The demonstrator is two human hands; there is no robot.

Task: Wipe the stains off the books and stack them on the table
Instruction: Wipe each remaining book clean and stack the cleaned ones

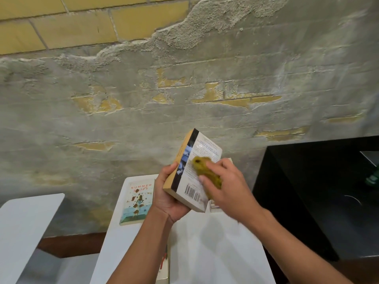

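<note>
Desk [215,242], white, carries the stained "Summer" book [137,201] awaiting its turn. Paperback [194,171] is raised off the desk, back cover tilted toward me for wiping. My left hand [168,193] cradles its spine from below; my right hand [227,185] presses the yellow-green cloth [205,167] against the cover.

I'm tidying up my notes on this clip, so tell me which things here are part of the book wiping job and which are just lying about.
Part of the job:
held paperback, gripped by the left hand
yellow-green cloth, in the right hand
stained Summer book
white table

Just lying about:
black cabinet
green object inside it
second white table
</note>
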